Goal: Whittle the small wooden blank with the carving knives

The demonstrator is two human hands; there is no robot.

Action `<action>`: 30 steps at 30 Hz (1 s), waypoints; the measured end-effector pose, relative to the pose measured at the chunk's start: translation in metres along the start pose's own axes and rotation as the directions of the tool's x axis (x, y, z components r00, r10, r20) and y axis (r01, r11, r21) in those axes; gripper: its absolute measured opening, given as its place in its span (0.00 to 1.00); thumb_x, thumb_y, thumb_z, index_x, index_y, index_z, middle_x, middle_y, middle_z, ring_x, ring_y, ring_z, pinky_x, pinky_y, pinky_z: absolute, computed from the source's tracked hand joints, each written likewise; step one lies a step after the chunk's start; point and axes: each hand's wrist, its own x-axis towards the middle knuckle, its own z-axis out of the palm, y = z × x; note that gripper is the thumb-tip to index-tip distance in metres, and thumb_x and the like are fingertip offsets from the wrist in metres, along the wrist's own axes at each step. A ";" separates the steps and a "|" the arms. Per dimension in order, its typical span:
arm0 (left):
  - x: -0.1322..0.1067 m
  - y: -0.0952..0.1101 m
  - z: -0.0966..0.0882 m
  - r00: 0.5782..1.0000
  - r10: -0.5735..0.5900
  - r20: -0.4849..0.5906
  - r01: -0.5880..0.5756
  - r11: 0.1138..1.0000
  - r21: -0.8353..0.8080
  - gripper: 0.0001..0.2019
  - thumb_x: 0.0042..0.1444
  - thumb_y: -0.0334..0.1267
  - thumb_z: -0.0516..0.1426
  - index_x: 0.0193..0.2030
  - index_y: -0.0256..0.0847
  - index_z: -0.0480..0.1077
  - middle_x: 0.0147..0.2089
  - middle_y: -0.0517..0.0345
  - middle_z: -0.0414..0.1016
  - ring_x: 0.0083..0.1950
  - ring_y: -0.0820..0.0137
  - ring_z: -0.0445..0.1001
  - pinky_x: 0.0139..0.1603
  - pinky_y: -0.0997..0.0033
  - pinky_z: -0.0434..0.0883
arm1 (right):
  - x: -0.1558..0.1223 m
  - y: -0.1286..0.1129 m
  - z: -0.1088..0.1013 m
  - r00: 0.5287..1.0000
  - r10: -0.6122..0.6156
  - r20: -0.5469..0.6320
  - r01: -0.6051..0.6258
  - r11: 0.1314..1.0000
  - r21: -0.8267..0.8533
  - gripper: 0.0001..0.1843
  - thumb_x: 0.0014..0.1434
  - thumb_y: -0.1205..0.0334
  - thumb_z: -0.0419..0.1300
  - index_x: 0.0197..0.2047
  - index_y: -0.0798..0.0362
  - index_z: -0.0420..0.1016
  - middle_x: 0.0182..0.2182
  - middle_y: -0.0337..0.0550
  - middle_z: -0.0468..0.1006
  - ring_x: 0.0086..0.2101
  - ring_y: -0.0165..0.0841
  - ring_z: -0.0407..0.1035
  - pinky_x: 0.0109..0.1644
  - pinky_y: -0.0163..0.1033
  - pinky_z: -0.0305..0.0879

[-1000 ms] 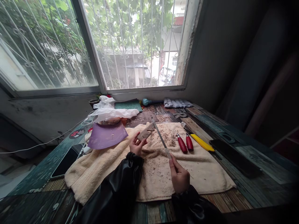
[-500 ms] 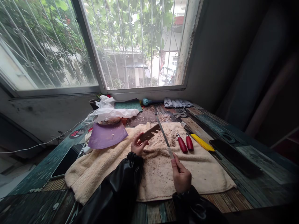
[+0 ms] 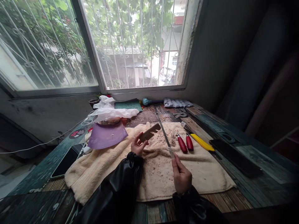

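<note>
My left hand is closed on one end of a brown, flat wooden comb with a few wide teeth. It holds the comb tilted, its far end up and to the right. My right hand grips the near end of a long, thin metal file, which points away from me and slants left. The file's far part passes close beside the comb's tip; whether they touch I cannot tell. Below both hands lies a beige towel strewn with wood shavings.
Two red-handled carving tools lie right of the file, beside a yellow utility knife and a dark phone. At left are purple sandpaper, a white plastic bag and a tablet. Green sheets lie near the window.
The file has drawn slightly back toward me along with my right hand. The comb has turned a little in my left hand, so its teeth show less plainly.
</note>
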 end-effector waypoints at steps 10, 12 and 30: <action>0.000 0.000 -0.001 1.000 0.002 0.020 -0.003 1.000 0.020 0.30 0.31 0.39 0.65 0.45 0.39 0.67 0.44 0.51 0.68 0.34 0.69 0.71 0.28 0.72 0.74 | 0.000 0.000 0.000 1.000 0.012 0.019 -0.012 1.000 0.010 0.23 0.53 0.51 0.50 0.49 0.54 0.68 0.41 0.44 0.73 0.42 0.34 0.69 0.37 0.28 0.65; 0.000 0.000 -0.001 1.000 0.004 0.029 -0.004 1.000 0.016 0.29 0.31 0.38 0.65 0.46 0.39 0.66 0.44 0.51 0.68 0.34 0.69 0.71 0.28 0.72 0.74 | 0.000 0.001 0.000 1.000 0.019 0.020 -0.019 1.000 0.007 0.24 0.54 0.51 0.50 0.49 0.55 0.68 0.42 0.44 0.73 0.42 0.34 0.68 0.37 0.27 0.65; 0.001 -0.004 -0.004 0.993 -0.067 0.095 0.069 0.997 -0.017 0.31 0.31 0.39 0.66 0.47 0.40 0.64 0.43 0.51 0.68 0.35 0.68 0.72 0.30 0.69 0.74 | 0.000 -0.001 0.000 0.999 -0.023 -0.028 0.024 1.000 0.014 0.22 0.53 0.53 0.51 0.49 0.53 0.69 0.41 0.43 0.74 0.40 0.32 0.70 0.34 0.26 0.65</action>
